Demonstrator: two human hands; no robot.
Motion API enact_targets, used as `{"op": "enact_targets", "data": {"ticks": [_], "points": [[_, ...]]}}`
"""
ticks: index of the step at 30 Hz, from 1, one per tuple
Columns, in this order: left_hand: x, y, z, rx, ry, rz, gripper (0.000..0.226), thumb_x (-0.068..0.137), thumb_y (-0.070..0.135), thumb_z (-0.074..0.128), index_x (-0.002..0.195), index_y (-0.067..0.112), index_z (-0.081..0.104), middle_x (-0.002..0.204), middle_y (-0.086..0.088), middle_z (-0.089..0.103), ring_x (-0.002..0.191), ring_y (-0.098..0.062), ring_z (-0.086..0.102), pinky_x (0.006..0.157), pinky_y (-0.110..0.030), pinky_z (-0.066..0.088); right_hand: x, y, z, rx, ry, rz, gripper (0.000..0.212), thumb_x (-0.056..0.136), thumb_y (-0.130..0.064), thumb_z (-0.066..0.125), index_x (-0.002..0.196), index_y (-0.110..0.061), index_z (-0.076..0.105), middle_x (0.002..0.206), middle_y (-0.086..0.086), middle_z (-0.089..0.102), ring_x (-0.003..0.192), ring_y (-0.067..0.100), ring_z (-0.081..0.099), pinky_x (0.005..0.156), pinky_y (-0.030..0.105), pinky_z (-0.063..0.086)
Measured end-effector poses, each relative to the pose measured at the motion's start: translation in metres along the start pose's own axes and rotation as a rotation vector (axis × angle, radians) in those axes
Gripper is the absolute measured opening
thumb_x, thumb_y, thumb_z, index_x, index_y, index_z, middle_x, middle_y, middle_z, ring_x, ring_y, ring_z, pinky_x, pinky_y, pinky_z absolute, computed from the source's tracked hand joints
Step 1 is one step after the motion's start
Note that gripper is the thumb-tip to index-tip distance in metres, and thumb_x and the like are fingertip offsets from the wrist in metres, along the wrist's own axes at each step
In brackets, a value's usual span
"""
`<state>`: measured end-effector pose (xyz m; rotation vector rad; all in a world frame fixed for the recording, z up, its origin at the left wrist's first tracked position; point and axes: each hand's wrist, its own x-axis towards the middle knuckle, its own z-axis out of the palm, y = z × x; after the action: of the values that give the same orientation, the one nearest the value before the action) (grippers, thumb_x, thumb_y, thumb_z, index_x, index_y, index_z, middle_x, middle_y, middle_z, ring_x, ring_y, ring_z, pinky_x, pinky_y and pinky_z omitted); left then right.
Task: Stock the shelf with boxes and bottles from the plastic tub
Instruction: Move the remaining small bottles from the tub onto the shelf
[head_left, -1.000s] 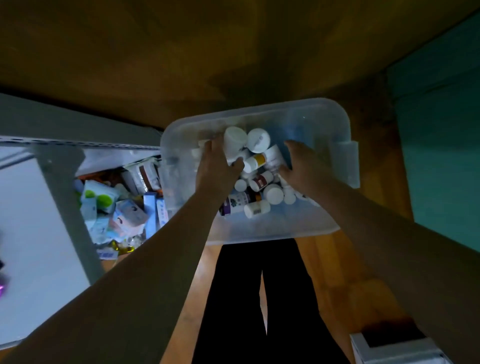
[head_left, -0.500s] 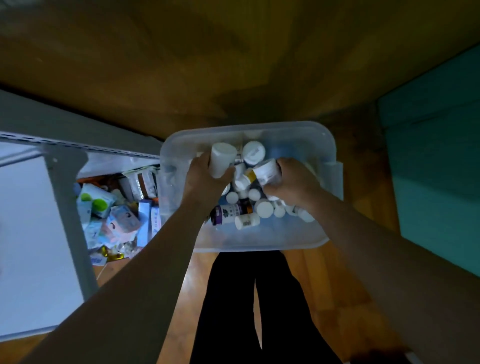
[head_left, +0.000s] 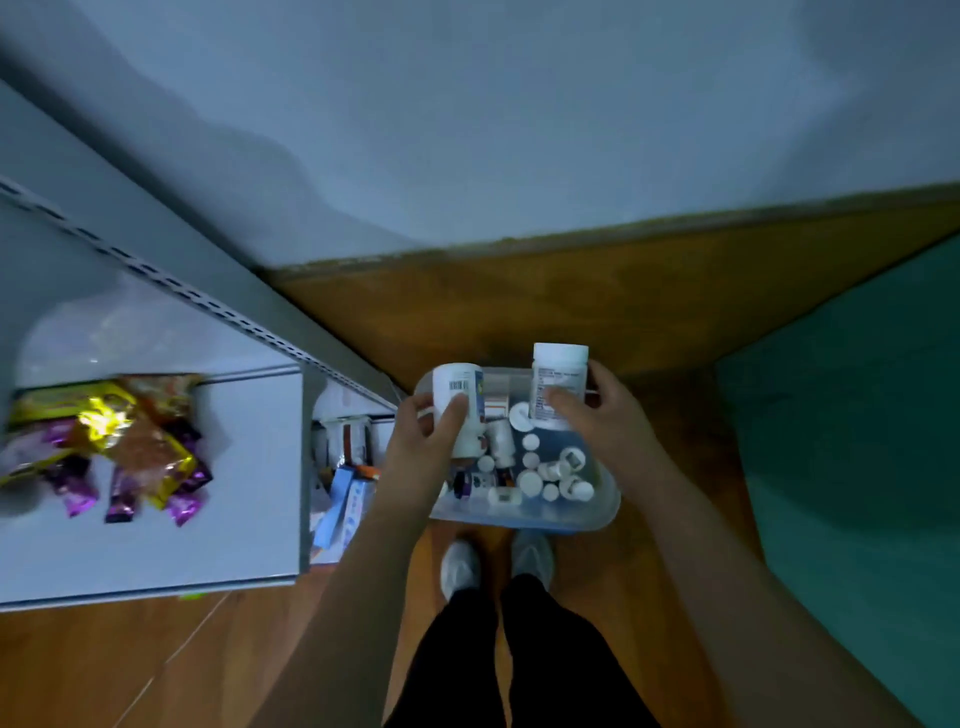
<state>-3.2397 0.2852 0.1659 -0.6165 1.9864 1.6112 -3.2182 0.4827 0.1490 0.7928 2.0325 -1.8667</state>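
Observation:
A clear plastic tub (head_left: 605, 512) sits on the wooden floor in front of my feet, holding several small white bottles (head_left: 531, 483). My left hand (head_left: 426, 441) grips a white bottle with a barcode label (head_left: 460, 402), lifted above the tub's left side. My right hand (head_left: 605, 421) grips a second white bottle with a printed label (head_left: 558, 379), held above the tub's far right. The grey metal shelf (head_left: 249, 467) stands to the left.
Shiny yellow and purple snack packets (head_left: 109, 447) lie on the upper shelf board. On a lower level, boxes and packets (head_left: 345, 483) are piled beside the tub. A grey wall rises ahead, a teal surface (head_left: 857, 405) lies to the right.
Both hands have risen out of the tub, each with a white bottle in it. The view has pulled back and up, so the tub looks smaller and the upper shelf board has come into sight.

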Motion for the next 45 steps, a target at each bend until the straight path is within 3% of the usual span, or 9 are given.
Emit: {"op": "enact_targets", "data": {"ticks": [4, 10, 16, 21, 23, 26, 30, 35, 45], "points": [[-0.049, 0.037, -0.021, -0.078, -0.010, 0.070, 0.032, 0.096, 0.045, 0.056, 0.116, 0.022, 0.063, 0.099, -0.004, 0.074, 0.088, -0.019, 0.073, 0.079, -0.039, 0.060, -0.039, -0.047, 0.007, 0.084, -0.018, -0.090, 0.053, 0.083, -0.044, 0.073, 0.131, -0.029, 0.058, 0.119, -0.004, 0.069, 0.106, 0.018, 0.068, 0.094, 0.048, 0.055], [-0.130, 0.089, -0.078, -0.209, -0.041, 0.223, 0.026, 0.099, 0.038, 0.052, 0.103, 0.018, 0.068, 0.083, -0.008, 0.072, 0.076, -0.021, 0.065, 0.077, -0.039, 0.053, -0.108, -0.104, 0.034, 0.290, -0.144, -0.190, 0.035, 0.092, -0.028, 0.066, 0.126, -0.028, 0.059, 0.115, -0.002, 0.072, 0.108, 0.017, 0.069, 0.095, 0.039, 0.053], [-0.197, 0.103, -0.169, -0.247, -0.018, 0.376, 0.027, 0.098, 0.032, 0.057, 0.115, 0.011, 0.058, 0.090, -0.010, 0.073, 0.072, -0.017, 0.070, 0.060, -0.028, 0.055, -0.179, -0.147, 0.098, 0.424, -0.268, -0.276, 0.053, 0.076, -0.029, 0.070, 0.127, -0.018, 0.058, 0.119, 0.007, 0.070, 0.110, 0.021, 0.068, 0.093, 0.036, 0.053], [-0.240, 0.078, -0.256, -0.206, 0.061, 0.439, 0.022, 0.097, 0.026, 0.058, 0.116, 0.017, 0.051, 0.108, -0.015, 0.069, 0.078, -0.021, 0.068, 0.064, -0.031, 0.052, -0.231, -0.171, 0.164, 0.365, -0.349, -0.361, 0.049, 0.071, -0.026, 0.072, 0.119, -0.023, 0.061, 0.110, -0.001, 0.074, 0.106, 0.018, 0.070, 0.094, 0.039, 0.052], [-0.255, 0.066, -0.283, -0.215, 0.110, 0.462, 0.019, 0.097, 0.023, 0.059, 0.114, 0.018, 0.052, 0.104, -0.011, 0.071, 0.080, -0.025, 0.068, 0.068, -0.037, 0.054, -0.249, -0.180, 0.189, 0.328, -0.360, -0.405, 0.050, 0.068, -0.028, 0.073, 0.117, -0.025, 0.061, 0.107, -0.005, 0.075, 0.103, 0.015, 0.070, 0.093, 0.038, 0.053], [-0.270, 0.049, -0.318, -0.274, 0.201, 0.499, 0.019, 0.096, 0.023, 0.061, 0.114, 0.018, 0.056, 0.096, -0.014, 0.072, 0.065, -0.019, 0.061, 0.055, -0.027, 0.050, -0.267, -0.190, 0.224, 0.252, -0.351, -0.481, 0.053, 0.071, -0.028, 0.075, 0.122, -0.026, 0.060, 0.108, -0.007, 0.074, 0.105, 0.013, 0.069, 0.091, 0.031, 0.053], [-0.275, 0.028, -0.355, -0.346, 0.289, 0.511, 0.024, 0.093, 0.026, 0.067, 0.113, 0.016, 0.060, 0.088, -0.011, 0.071, 0.065, -0.014, 0.061, 0.065, -0.035, 0.050, -0.278, -0.189, 0.265, 0.134, -0.275, -0.570, 0.043, 0.086, -0.014, 0.074, 0.122, -0.031, 0.058, 0.109, -0.010, 0.072, 0.104, 0.006, 0.066, 0.079, 0.019, 0.053], [-0.255, 0.016, -0.388, -0.356, 0.412, 0.473, 0.042, 0.081, 0.042, 0.078, 0.109, 0.018, 0.059, 0.092, -0.015, 0.069, 0.074, -0.023, 0.063, 0.070, -0.044, 0.055, -0.269, -0.189, 0.298, -0.047, -0.184, -0.637, 0.054, 0.084, -0.023, 0.077, 0.132, -0.028, 0.052, 0.122, -0.010, 0.064, 0.110, 0.005, 0.061, 0.084, 0.021, 0.049], [-0.193, 0.062, -0.447, 0.022, 0.574, 0.582, 0.028, 0.085, 0.030, 0.076, 0.104, 0.026, 0.057, 0.095, 0.006, 0.064, 0.081, -0.007, 0.060, 0.063, -0.012, 0.046, -0.207, -0.254, 0.377, -0.216, -0.116, -0.923, 0.071, 0.080, -0.028, 0.080, 0.139, -0.030, 0.039, 0.133, -0.008, 0.052, 0.117, 0.008, 0.055, 0.094, 0.021, 0.050]]}}
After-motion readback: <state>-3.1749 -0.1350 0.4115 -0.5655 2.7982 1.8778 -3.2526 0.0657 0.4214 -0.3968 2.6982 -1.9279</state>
